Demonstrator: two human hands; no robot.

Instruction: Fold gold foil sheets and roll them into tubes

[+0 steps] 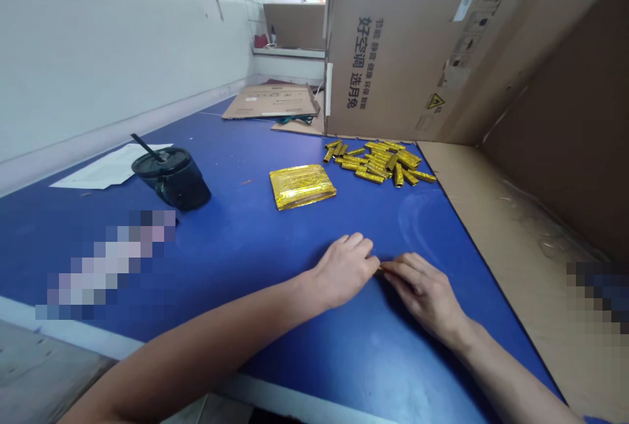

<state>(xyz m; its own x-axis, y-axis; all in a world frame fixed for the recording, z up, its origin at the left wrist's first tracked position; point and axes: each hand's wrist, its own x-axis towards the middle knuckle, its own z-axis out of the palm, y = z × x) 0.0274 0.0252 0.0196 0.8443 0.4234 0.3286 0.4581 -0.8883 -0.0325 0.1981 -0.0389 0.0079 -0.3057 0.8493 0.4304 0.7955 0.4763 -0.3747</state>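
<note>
My left hand [348,269] and my right hand [423,286] meet low over the blue table, fingers bent and pressed together. Between their fingertips shows a sliver of gold foil paper [380,269]; the fingers hide most of it, so its full shape cannot be made out. Beyond my left hand lies a flat stack of gold foil sheets [302,186]. Farther back to the right is a loose pile of small rolled gold foil tubes [381,160], lying at various angles.
A dark lidded cup with a straw [171,178] stands at the left, by a sheet of white paper [105,168]. A tall cardboard box wall [403,83] rises behind the pile, with cardboard [496,214] along the right edge. Flattened cardboard [270,100] lies at the back.
</note>
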